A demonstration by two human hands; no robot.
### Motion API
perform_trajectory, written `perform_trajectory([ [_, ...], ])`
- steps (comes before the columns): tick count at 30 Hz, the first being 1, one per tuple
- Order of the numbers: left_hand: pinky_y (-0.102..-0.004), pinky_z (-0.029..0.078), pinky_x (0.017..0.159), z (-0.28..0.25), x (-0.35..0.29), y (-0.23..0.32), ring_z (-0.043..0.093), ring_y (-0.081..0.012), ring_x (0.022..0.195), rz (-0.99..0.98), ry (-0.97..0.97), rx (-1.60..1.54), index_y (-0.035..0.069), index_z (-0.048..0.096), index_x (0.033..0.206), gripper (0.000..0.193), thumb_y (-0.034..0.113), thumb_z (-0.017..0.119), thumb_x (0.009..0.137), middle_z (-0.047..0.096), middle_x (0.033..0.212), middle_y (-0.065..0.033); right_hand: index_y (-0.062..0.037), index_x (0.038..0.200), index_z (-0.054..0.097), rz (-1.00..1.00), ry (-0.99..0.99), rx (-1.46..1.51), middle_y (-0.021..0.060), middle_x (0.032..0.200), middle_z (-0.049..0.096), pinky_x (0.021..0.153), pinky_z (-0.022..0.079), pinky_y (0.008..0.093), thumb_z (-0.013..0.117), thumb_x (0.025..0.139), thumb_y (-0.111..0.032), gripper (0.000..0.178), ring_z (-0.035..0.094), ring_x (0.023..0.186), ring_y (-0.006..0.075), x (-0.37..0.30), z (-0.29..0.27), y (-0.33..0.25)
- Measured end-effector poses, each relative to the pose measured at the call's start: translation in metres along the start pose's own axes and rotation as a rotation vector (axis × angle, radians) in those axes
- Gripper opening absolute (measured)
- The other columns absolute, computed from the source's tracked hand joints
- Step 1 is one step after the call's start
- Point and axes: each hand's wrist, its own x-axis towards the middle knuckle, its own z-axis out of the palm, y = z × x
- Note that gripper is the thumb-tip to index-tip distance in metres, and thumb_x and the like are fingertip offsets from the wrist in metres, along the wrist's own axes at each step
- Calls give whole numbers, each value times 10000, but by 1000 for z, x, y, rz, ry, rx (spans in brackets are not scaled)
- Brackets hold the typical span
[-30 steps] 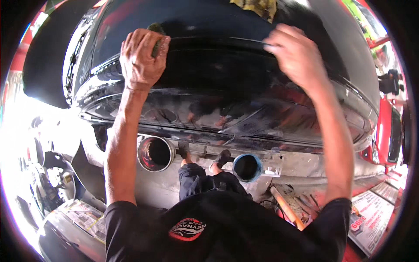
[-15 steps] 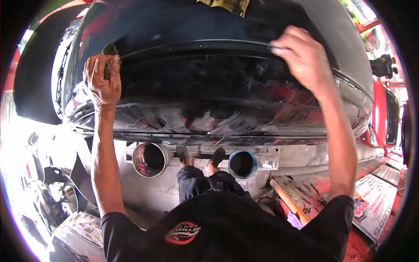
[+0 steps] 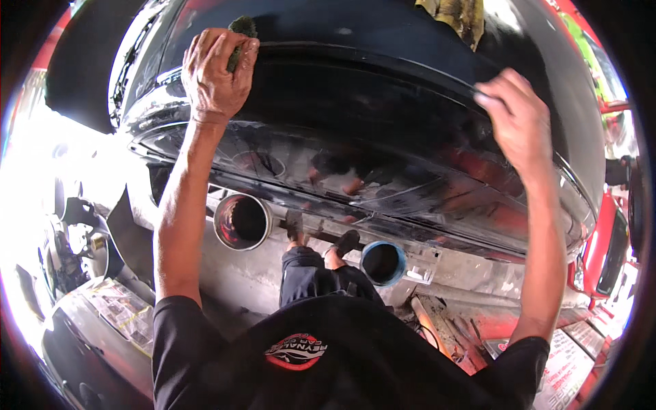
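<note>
My left hand (image 3: 220, 75) is closed on a dark green scouring pad (image 3: 243, 29), which sticks out past the fingers over the left part of a black car body panel (image 3: 362, 85). Across the panel runs a thin raised edge. At the right end of that edge my right hand (image 3: 518, 123) is curled, thumb against fingers, slightly smeared by motion. Whatever may be in its pinch is too small or hidden to make out. A stained yellow cloth (image 3: 459, 19) lies on the panel beyond my right hand.
Below the car stand a metal-rimmed bucket (image 3: 242, 222) and a blue-rimmed bucket (image 3: 383, 264), either side of my feet. A grey panel with paper on it (image 3: 89, 342) is at lower left. Tools and a printed board (image 3: 564, 369) lie at lower right; a red vehicle (image 3: 605, 253) stands behind.
The whole view has turned and shifted, so the car slants down to the right and the cloth appears farther right. My left hand still grips the pad; my right hand stays pinched near the edge.
</note>
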Motion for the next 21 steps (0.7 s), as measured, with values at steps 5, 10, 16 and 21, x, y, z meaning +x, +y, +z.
perform_trajectory([
  [5, -421, 504, 769, 2, -1, -7, 663, -279, 862, 4, -2, 4, 108, 728, 904, 144, 243, 775, 922, 659, 907, -63, -117, 790, 562, -368, 243, -106, 79, 874, 601, 907, 520, 372, 648, 803, -52, 108, 650, 947, 268, 98, 81, -93],
  [10, -400, 531, 811, -5, -6, -8, 672, -274, 903, 35, -21, 26, 103, 717, 981, 136, 239, 717, 984, 671, 965, -69, -28, 958, 672, -154, -4, -17, 127, 898, 629, 807, 525, 449, 689, 924, -104, 86, 650, 863, 356, 47, 37, -40],
  [16, -422, 504, 800, 0, -4, -6, 671, -257, 926, -18, -24, 35, 135, 768, 946, 210, 345, 761, 937, 687, 943, -47, -15, 961, 693, -65, -24, 50, 123, 883, 629, 768, 532, 416, 720, 901, -83, 95, 667, 843, 333, 49, 33, -40],
  [21, -417, 514, 784, 7, 7, -3, 666, -305, 893, 82, 79, -6, 102, 718, 895, 152, 237, 789, 897, 681, 926, -73, -49, 814, 591, -309, 251, 31, 120, 834, 591, 790, 516, 415, 656, 876, -48, 90, 648, 859, 327, 118, 107, -106],
])
